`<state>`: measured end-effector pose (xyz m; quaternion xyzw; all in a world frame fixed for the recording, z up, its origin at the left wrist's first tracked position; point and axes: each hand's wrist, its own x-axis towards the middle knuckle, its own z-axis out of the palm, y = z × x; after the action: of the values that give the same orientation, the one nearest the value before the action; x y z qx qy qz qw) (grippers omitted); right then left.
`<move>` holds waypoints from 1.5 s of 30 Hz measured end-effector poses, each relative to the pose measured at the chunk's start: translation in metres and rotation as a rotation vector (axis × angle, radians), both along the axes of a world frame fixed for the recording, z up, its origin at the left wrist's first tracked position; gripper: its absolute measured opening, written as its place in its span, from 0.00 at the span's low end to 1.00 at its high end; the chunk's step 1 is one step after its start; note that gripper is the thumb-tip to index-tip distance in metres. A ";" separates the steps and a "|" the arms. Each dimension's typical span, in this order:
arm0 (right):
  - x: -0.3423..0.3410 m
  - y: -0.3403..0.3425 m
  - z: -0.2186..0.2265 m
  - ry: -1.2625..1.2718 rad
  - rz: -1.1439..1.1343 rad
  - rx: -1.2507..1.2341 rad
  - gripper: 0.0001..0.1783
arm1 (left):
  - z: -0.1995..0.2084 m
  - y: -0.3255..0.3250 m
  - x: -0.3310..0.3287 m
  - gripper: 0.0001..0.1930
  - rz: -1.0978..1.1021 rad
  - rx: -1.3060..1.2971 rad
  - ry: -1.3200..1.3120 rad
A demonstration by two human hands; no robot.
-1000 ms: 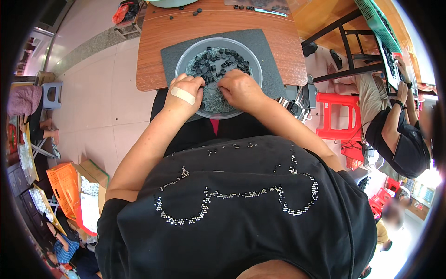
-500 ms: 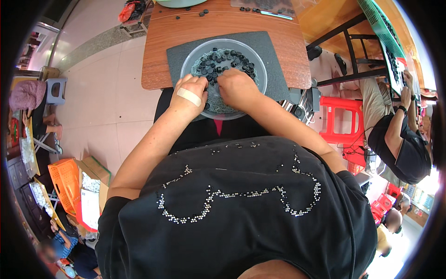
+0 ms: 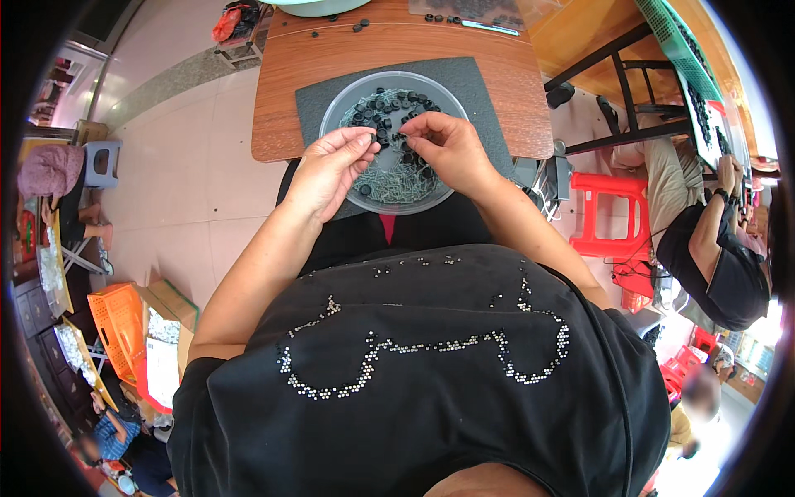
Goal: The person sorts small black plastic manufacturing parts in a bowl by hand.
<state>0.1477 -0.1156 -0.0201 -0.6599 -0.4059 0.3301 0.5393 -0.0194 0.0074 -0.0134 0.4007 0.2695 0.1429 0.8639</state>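
Over a round translucent plastic bowl [image 3: 330,116], my left hand [image 3: 327,170] is turned palm up and pinches a small round black cap [image 3: 373,138] between thumb and fingertips. Facing it, my right hand [image 3: 451,153] has thumb and forefinger pressed together on something small and dark that I cannot make out. A small gap separates the two sets of fingertips. Inside the bowl, many small metal screws [image 3: 397,184] form a heap, with loose black caps [image 3: 389,103] on its far part. My right hand hides some of the caps.
The bowl rests on a dark grey mat [image 3: 489,137] at the near edge of a wooden table [image 3: 277,108]. A pale green basin [image 3: 319,7] and a few black caps lie at the far side. To the right stand a red stool [image 3: 613,184] and a co-worker [image 3: 704,248] at another table.
Both hands have lifted from the bowl's contents. My left hand has rolled palm up, bringing a black cap into view at its fingertips. My right hand has opened out of a curl into a pinch.
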 end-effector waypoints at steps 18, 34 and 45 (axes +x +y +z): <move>-0.013 -0.004 0.016 0.040 0.010 0.138 0.04 | 0.009 -0.018 0.010 0.10 -0.033 -0.144 -0.024; -0.017 -0.004 0.014 0.150 0.011 0.104 0.02 | 0.000 -0.024 0.006 0.09 -0.083 -0.213 -0.078; -0.015 -0.003 0.004 0.111 0.048 0.164 0.11 | 0.005 -0.021 0.010 0.13 -0.016 -0.371 -0.096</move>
<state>0.1332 -0.1182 -0.0166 -0.5843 -0.4169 0.3446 0.6050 -0.0094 -0.0140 -0.0080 0.2293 0.2465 0.1026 0.9360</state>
